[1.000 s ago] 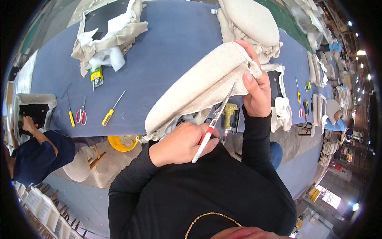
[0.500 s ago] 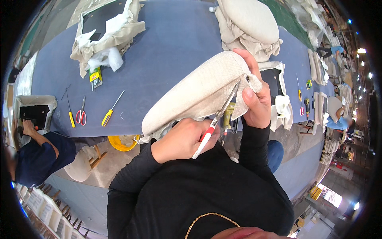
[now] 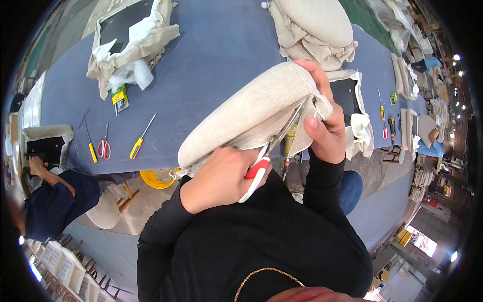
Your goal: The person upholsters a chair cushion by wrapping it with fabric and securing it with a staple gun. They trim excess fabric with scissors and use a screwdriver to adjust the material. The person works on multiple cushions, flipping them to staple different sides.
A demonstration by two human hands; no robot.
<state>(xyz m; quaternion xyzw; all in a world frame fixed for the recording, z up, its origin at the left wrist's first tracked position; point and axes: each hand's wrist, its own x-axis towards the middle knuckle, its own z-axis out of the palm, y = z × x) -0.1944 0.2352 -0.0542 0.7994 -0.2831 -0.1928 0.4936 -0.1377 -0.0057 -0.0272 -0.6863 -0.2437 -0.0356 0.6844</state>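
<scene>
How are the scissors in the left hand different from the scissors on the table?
The held scissors are gripped in the left hand, while the table scissors lie on the blue table.
The held scissors slant up to the right, blades against a beige cushion cover; the table scissors point almost straight up the picture, touching no cover.
Both have red on their handles and metal blades.

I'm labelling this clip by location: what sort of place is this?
Likely an upholstery workshop: a held beige cushion, similar padded pieces on a long blue table, and a yellow-handled screwdriver lying there.
</scene>
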